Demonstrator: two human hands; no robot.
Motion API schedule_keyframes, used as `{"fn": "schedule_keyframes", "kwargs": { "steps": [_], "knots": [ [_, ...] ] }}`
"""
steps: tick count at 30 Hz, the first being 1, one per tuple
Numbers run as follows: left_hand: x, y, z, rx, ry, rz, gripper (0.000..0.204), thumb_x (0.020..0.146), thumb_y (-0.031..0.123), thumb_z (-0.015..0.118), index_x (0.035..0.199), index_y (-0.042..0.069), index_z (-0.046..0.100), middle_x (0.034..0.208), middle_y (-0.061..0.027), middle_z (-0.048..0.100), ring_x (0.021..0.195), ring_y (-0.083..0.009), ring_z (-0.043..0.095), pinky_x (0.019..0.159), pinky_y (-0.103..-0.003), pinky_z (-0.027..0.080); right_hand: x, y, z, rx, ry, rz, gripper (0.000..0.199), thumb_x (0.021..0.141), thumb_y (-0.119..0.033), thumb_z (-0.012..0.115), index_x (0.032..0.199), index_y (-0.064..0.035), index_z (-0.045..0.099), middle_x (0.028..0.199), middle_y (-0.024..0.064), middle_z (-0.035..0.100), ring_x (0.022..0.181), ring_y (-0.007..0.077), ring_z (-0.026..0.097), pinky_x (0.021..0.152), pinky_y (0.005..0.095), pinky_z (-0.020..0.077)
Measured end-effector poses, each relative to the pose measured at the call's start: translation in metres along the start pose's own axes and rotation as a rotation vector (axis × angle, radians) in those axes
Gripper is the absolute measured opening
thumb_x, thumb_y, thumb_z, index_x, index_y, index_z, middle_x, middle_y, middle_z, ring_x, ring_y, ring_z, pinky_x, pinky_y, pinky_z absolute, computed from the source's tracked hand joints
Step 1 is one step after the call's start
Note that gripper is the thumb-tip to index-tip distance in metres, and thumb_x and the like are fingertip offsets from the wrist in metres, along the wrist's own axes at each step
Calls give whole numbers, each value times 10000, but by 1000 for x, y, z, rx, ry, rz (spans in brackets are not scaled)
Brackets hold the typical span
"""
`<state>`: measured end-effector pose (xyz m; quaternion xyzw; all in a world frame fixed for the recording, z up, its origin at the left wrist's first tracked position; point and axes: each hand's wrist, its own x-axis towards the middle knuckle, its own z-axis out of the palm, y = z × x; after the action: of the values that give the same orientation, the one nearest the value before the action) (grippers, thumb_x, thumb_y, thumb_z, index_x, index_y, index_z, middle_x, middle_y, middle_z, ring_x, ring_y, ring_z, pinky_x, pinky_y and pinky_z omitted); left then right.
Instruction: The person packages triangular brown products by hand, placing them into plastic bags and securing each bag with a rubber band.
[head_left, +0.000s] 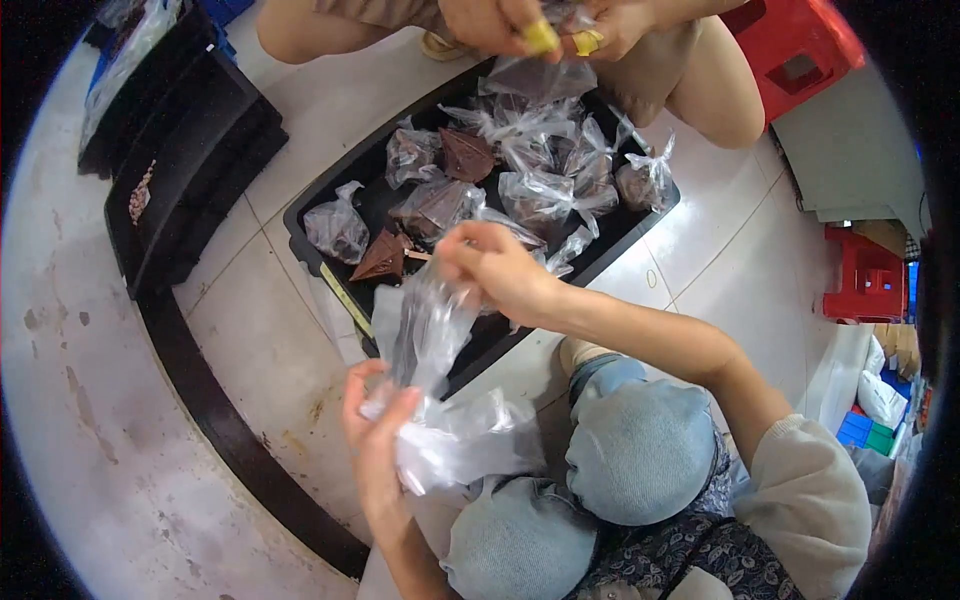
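Note:
My left hand [378,425] is closed around a bunch of clear plastic bags [475,435], which spreads out to its right over my knees. With bent fingers, my right hand [500,272] grips the upper end of a clear plastic bag [425,335]. This bag stretches down from the right hand to the bunch in the left. Under and beyond my right hand lies a black tray [310,235]. In it are several knotted clear bags with dark brown contents [337,228], and loose brown pointed pieces [380,257], [466,155].
Across the tray sits another person, whose hands [560,25] have yellow wraps on the fingers. Black trays [190,170] lean at the left by a dark floor strip [240,460]. Red stools [790,55], [865,280] stand at the right.

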<state>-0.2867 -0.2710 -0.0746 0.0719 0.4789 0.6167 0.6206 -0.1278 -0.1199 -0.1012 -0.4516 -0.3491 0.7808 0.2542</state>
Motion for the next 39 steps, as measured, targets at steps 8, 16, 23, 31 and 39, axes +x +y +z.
{"fn": "schedule_keyframes", "kwargs": {
  "steps": [8, 16, 23, 31, 39],
  "knots": [
    [20, 2, -30, 466, 507, 77, 425, 939, 363, 482, 1135, 7, 605, 806, -24, 614, 683, -103, 524, 613, -254, 426, 94, 28, 10, -1309, 49, -1130, 370, 675, -127, 712, 968, 0, 525, 913, 152, 564, 843, 271, 557, 754, 364, 473],
    [10, 3, 1, 358, 460, -9, 496, 949, 432, 423, 1209, 33, 564, 1202, -106, 540, 1017, -176, 522, 857, -295, 423, 21, -43, 4, -567, -97, -702, 406, 708, -117, 666, 1057, -33, 476, 940, 100, 539, 953, 216, 522, 823, 349, 440],
    [15, -20, 21, -55, 146, 83, 649, 913, 507, 430, 1357, 37, 370, 1348, -138, 395, 1218, -248, 423, 1003, -385, 362, -8, 17, 26, -454, -290, -634, 448, 768, -132, 620, 1152, -16, 421, 1010, 112, 475, 970, 231, 462, 883, 373, 386],
    [23, -27, 0, 422, 328, 135, 310, 840, 166, 664, 1088, 11, 564, 964, -49, 595, 834, -117, 557, 729, -246, 450, -13, 64, 23, -894, -279, -830, 558, 696, -93, 681, 1186, -1, 431, 1140, 192, 425, 1069, 346, 438, 934, 397, 390],
    [10, -30, -20, 338, 359, 89, 341, 842, 161, 658, 1133, 37, 531, 860, -34, 601, 690, -98, 556, 580, -241, 452, -22, 61, -6, -865, -39, -313, 316, 756, -168, 651, 964, 35, 528, 734, 151, 622, 697, 268, 639, 620, 371, 503]
  ]
}}
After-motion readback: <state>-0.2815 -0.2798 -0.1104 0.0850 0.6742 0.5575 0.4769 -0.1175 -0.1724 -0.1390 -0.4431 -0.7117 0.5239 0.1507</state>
